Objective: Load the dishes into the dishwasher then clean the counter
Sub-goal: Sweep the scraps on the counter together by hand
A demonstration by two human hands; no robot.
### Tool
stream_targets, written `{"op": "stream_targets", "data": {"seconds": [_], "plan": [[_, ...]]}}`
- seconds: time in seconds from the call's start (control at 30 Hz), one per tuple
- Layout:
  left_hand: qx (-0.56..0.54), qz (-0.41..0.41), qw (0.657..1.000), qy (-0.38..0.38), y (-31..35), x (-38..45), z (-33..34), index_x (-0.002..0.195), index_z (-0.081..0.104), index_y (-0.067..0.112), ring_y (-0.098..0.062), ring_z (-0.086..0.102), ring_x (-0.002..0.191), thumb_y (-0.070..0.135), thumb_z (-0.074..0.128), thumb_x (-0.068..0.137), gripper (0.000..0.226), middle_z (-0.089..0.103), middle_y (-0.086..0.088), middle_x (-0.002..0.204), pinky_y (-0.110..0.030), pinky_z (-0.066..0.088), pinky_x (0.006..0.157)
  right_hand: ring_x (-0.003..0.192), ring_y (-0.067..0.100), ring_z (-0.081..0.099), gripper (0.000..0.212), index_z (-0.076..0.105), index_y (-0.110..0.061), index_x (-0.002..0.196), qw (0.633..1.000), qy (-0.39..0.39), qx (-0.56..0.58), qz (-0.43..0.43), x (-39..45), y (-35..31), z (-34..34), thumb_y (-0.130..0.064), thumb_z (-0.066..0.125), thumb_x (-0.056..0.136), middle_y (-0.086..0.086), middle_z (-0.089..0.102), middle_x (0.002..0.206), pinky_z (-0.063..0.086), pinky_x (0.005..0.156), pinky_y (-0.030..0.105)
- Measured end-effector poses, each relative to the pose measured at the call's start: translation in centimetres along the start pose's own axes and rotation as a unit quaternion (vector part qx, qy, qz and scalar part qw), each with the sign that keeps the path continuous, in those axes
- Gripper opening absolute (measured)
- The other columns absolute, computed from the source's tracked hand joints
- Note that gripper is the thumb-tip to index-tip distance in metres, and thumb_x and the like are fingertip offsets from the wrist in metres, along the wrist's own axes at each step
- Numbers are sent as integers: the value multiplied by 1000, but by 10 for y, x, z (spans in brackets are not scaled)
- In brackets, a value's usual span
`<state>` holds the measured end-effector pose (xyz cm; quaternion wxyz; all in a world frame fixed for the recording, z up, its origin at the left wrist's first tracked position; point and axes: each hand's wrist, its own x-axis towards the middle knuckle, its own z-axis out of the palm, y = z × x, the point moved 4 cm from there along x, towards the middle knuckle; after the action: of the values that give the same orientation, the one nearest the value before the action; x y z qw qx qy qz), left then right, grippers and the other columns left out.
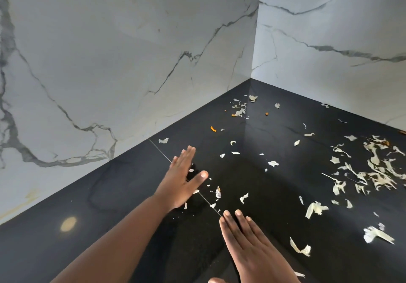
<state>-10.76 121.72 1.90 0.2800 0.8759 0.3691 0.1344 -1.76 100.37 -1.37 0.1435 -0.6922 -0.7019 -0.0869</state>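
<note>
A black counter [114, 194] fills the lower part of the head view and runs into a corner. Pale vegetable peelings [373, 172] lie scattered over it, thickest at the right, with a few orange bits [213, 129] near the corner. My left hand [182, 179] is stretched out flat with straight fingers, its edge on the counter beside several small scraps [217, 192]. My right hand [248, 243] lies nearer to me, fingers straight and together, palm down over the counter. Neither hand holds anything.
White marble walls with grey veins [131, 63] close the counter at the back and right, meeting in a corner [250, 79]. A thin seam [160, 148] crosses the counter under my left hand. A lamp's reflection [68, 224] glows at the lower left.
</note>
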Motion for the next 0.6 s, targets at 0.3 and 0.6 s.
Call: {"op": "stream_targets", "data": {"seconds": [0.3, 0.6], "plan": [[206, -102, 972, -49, -90, 55, -56, 152, -11, 19, -10, -18, 144, 95, 5, 63, 119, -17, 3, 159, -32, -7, 118, 124, 25, 47, 43, 50, -11, 130, 991, 101, -88, -18, -1, 7, 16, -19, 19, 101, 4, 49, 136, 26, 108, 37], [208, 64, 970, -112, -41, 32, -13, 153, -1, 20, -9, -19, 144, 92, -6, 64, 115, -12, 5, 159, -22, -13, 114, 126, 28, 48, 48, 48, -12, 132, 996, 44, -79, -3, 2, 7, 13, -18, 11, 102, 3, 59, 135, 23, 109, 37]]}}
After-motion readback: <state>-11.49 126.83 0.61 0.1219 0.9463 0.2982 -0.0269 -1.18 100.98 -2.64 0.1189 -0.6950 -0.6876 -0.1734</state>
